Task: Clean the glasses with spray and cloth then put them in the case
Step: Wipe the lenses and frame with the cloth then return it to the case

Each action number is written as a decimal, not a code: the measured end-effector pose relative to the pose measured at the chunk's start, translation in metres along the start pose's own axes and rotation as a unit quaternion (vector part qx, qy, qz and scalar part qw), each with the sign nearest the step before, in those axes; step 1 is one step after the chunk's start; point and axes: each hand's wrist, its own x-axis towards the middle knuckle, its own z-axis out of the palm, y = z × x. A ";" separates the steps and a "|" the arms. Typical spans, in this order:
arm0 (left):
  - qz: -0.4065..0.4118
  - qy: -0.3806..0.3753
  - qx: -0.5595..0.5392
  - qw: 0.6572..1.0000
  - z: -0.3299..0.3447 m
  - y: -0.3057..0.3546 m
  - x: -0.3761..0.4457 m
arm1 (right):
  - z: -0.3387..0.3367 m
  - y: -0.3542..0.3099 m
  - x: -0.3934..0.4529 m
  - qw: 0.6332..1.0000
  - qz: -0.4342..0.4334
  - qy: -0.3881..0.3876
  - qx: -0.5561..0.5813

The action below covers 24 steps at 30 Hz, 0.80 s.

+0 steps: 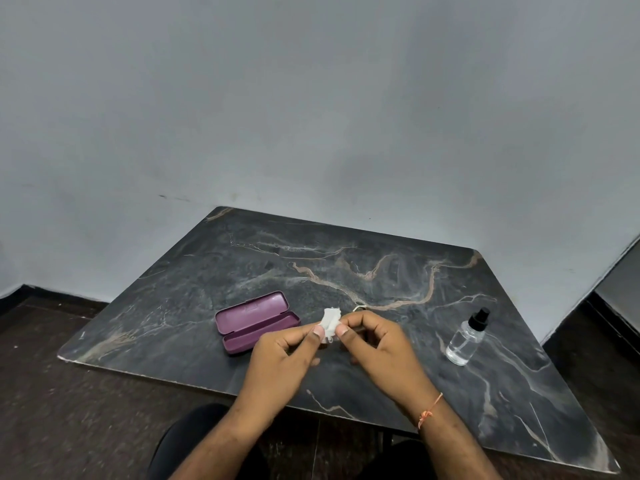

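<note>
White cloth (330,321) is pinched between both thumbs, your left hand (284,353) and right hand (375,344) closed around the glasses (358,308), which are mostly hidden, probably to rub a lens. Purple case (257,322) lies open just left; spray bottle (466,337) stands well right, nothing blocking.
</note>
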 end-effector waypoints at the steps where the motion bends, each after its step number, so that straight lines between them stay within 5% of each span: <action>1: -0.023 0.010 -0.028 0.999 0.000 0.000 0.000 | 0.000 0.001 0.000 1.000 0.003 -0.001 0.002; 9: -0.122 0.054 -0.160 0.978 -0.007 -0.003 0.007 | 0.008 0.005 -0.006 0.957 0.118 0.016 0.265; 16: -0.145 0.000 -0.202 0.969 -0.008 -0.004 -0.001 | 0.028 0.007 -0.013 0.999 -0.024 0.027 0.033; 24: -0.145 -0.012 -0.185 0.972 -0.008 -0.009 -0.005 | 0.031 0.006 -0.018 0.964 -0.160 0.056 -0.205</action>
